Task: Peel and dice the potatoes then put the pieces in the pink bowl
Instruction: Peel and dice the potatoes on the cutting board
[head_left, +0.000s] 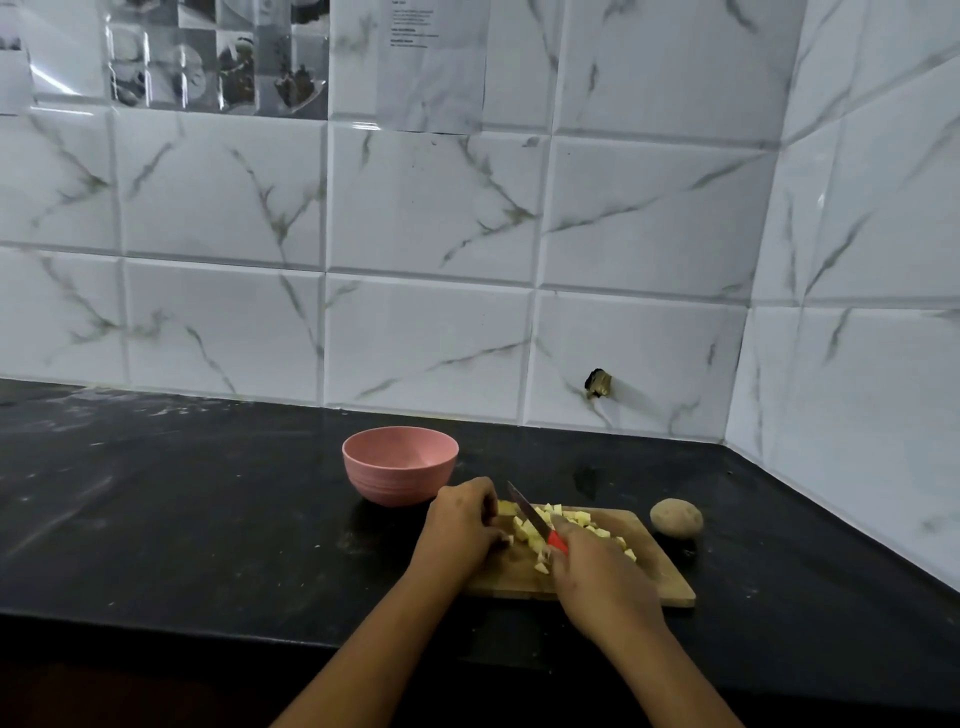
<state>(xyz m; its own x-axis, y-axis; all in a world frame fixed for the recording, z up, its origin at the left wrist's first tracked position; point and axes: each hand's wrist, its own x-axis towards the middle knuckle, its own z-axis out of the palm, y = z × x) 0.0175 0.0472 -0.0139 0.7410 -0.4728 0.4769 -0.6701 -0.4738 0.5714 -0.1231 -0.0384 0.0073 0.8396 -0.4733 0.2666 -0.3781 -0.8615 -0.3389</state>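
A wooden cutting board (654, 571) lies on the black counter with several pale yellow potato cubes (576, 517) scattered on it. My right hand (597, 571) grips a red-handled knife (527, 512), its blade angled down onto the potato. My left hand (460, 522) curls over a peeled potato piece (506, 508) at the board's left end, holding it down. The pink bowl (400, 462) stands just behind and left of the board; I see nothing inside it. A whole unpeeled potato (676, 517) sits on the counter right of the board.
The black counter (182, 519) stretches left of the bowl, dusted with pale smears. White marble-look tiled walls meet in a corner at the right. A dark hole (598, 383) marks the back wall low down. The counter's front edge runs below my forearms.
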